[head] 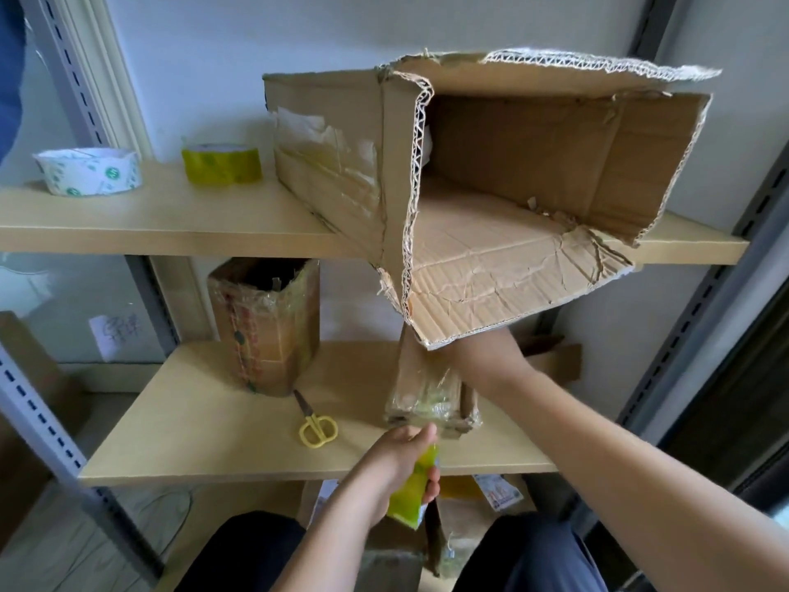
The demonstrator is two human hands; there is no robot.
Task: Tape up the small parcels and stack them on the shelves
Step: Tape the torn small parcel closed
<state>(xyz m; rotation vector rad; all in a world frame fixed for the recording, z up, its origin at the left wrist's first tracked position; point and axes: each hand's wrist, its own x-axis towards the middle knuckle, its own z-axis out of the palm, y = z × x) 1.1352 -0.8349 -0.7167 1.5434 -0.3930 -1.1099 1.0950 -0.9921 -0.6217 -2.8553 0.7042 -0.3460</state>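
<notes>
— What are you on right now?

— Taping the small parcel (427,397). It lies on the middle shelf (213,437), close to the front edge and toward the right end, under the torn flap of the big box (512,181) that sits on the shelf above.

— And your hands?

— My left hand (403,463) is curled round the yellow tape roll (412,491), thumb up, just in front of the parcel's near end and past the shelf's front edge. My right forearm reaches forward and up along the parcel's right side; the right hand (465,356) goes under that flap, so I can't tell whether its fingers are apart or gripping.

— How do you do this well?

— I think I should keep the roll low and pull the strip straight over the seam, tight, while the right hand steadies the parcel so it doesn't slide back. Then press it flat before cutting.

— Cutting with what?

— The scissors (316,423), left of the parcel near the front edge. A wrapped parcel (264,326) stands further left, toward the back.
</notes>
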